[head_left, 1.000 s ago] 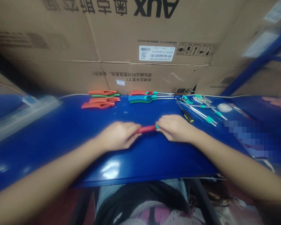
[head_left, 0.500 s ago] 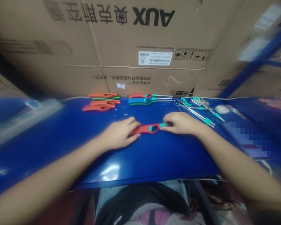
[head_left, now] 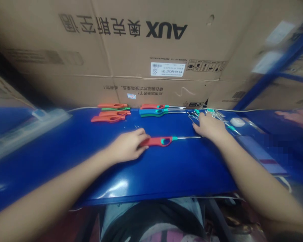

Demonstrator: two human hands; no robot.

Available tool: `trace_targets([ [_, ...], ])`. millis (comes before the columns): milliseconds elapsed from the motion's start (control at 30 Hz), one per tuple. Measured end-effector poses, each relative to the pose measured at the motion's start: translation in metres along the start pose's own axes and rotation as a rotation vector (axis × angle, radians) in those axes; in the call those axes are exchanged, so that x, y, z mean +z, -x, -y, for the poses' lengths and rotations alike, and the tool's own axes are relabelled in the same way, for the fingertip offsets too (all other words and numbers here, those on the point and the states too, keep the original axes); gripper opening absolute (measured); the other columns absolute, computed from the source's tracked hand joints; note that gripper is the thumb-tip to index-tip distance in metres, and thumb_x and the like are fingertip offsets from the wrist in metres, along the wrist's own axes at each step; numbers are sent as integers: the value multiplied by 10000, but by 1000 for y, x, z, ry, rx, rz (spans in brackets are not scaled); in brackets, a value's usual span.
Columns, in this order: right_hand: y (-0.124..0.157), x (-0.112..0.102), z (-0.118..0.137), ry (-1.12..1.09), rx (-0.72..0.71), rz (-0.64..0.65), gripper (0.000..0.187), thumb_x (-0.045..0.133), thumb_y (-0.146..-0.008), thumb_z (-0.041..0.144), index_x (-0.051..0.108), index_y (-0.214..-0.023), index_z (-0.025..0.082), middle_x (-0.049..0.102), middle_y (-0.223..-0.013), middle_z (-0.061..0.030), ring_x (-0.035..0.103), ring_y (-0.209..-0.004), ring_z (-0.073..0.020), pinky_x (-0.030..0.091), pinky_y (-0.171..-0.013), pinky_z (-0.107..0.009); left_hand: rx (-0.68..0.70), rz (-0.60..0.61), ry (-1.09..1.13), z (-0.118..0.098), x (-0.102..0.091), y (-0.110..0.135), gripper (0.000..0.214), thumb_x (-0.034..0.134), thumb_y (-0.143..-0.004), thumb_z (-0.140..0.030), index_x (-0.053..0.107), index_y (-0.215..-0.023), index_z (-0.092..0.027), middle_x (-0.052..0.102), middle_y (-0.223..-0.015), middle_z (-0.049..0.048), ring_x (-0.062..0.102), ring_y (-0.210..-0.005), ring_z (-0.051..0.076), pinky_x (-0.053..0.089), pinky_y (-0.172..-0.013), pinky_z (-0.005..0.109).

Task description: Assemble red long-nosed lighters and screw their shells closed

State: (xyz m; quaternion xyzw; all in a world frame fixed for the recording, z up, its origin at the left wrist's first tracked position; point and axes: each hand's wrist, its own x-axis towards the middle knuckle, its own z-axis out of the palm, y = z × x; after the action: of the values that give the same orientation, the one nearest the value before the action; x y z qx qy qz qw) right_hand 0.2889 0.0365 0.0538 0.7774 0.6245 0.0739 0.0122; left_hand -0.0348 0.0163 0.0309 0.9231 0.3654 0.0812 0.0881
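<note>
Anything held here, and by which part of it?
The left grip holds the red lighter by its handle end, opposite the metal tube. The right grip is by the metal rods; whether it holds anything cannot be told.

Glossy blue bench [head_left: 176, 174] with a glare [head_left: 120, 188] near the front, cardboard [head_left: 131, 47] behind with upside-down black lettering [head_left: 166, 30] and a white label [head_left: 168, 69], slanting blue bar [head_left: 265, 75] at right, dark bar [head_left: 12, 75] at left, reddish floor [head_left: 65, 222] below.
</note>
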Motion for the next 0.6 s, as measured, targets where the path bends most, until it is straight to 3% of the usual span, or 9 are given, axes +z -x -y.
trace_targets([
  [67, 2, -3, 2, 87, 77, 166, 531, 535, -942, 400, 534, -1350, 60, 579, -1330, -304, 664, -1106, -400, 532, -787, -465, -2, -5, 2, -1, 2, 0, 313, 531, -966, -297, 657, -1232, -190, 621, -1110, 77, 658, -876, 216, 531, -751, 330],
  [133, 3, -6, 5, 112, 78, 289, 478, 505, -956, 356, 555, -1340, 74, 617, -1315, -263, 646, -1171, -378, 528, -839, -449, -3, -6, 28, -3, 5, -1, 319, 531, -972, -305, 656, -1243, -193, 619, -1105, 71, 654, -857, 206, 527, -744, 325],
  [233, 5, -10, 7, 116, 29, 323, 363, 538, -924, 311, 652, -1211, 121, 675, -1260, -215, 651, -1165, -361, 522, -833, -414, 17, 1, 47, -10, 8, 1, 323, 546, -969, -306, 654, -1255, -203, 625, -1109, 62, 653, -847, 200, 522, -733, 321],
  [333, 8, -13, 9, 74, -2, 188, 343, 555, -897, 375, 689, -1111, 143, 704, -1187, -204, 670, -1100, -381, 513, -769, -399, 62, 12, 30, -22, 9, 5, 322, 549, -966, -299, 651, -1262, -222, 637, -1113, 49, 656, -855, 204, 512, -704, 322],
  [433, 13, -11, 15, -162, -77, -35, 304, 556, -881, 405, 698, -1015, 173, 743, -1019, -149, 699, -956, -342, 492, -714, -372, 89, 15, 24, -32, 9, 9, 321, 516, -993, -335, 643, -1262, -216, 644, -1094, 53, 652, -877, 212, 510, -699, 323],
  [600, 32, 7, 41, -683, -531, -198, 191, 578, -902, 346, 678, -893, 184, 709, -905, -71, 662, -838, -214, 481, -772, -313, 79, -43, 94, -32, 17, 7, 294, 580, -954, -326, 632, -1215, -203, 638, -1109, 67, 637, -969, 230, 525, -768, 325],
])
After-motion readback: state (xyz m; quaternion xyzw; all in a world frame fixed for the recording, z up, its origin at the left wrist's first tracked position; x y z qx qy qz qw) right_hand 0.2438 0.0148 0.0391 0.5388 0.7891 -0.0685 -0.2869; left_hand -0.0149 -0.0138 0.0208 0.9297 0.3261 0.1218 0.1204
